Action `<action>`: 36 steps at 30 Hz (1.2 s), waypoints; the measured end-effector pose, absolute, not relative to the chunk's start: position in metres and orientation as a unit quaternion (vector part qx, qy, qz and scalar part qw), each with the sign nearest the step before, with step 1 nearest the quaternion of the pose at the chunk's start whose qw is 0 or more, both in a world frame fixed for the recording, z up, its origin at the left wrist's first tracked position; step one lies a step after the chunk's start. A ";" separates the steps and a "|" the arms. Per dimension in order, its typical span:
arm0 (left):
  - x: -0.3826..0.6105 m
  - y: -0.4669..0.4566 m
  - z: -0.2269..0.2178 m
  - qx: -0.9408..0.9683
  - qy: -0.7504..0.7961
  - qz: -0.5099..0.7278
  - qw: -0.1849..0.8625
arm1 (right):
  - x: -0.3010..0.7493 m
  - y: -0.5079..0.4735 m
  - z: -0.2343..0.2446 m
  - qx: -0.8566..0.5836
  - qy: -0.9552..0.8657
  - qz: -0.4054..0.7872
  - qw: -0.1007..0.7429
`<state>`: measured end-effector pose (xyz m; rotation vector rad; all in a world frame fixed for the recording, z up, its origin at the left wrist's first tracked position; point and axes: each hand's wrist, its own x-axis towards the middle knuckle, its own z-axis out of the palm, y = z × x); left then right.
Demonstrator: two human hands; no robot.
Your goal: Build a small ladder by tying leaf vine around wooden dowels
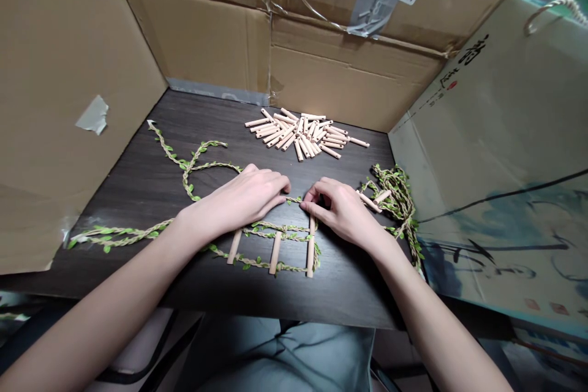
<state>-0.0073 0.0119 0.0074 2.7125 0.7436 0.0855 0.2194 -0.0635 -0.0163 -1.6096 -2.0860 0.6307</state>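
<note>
My left hand (250, 195) has thumb and fingers closed on a twisted cord with small green leaves (294, 199). The same cord runs to the fingertips of my right hand (342, 211), which pinch it at the upper end of a wooden dowel (310, 254). Below my hands, two more dowels, a middle one (275, 252) and a left one (234, 246), are joined by leafy cord like ladder rungs. My left hand and forearm hide part of the cords, and the exact grip of my right fingertips is partly hidden.
Loose wooden dowels with end holes (298, 131) lie heaped at the back. A bundle of leafy cord (399, 196) with a few dowels sits at the right. Cardboard walls (220, 37) stand behind and left, a printed paper bag (496, 135) right. Loose cord (187, 165) curls at the left.
</note>
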 end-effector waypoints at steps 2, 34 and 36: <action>-0.008 0.013 0.008 0.954 0.250 0.029 0.165 | 0.220 -0.064 -0.016 -0.580 -0.753 0.226 0.212; -0.008 0.013 0.008 0.963 0.235 0.031 0.132 | 0.233 -0.066 0.003 -0.573 -0.744 0.291 0.180; -0.008 0.013 0.009 0.963 0.235 0.032 0.129 | 0.233 -0.066 0.003 -0.574 -0.744 0.292 0.180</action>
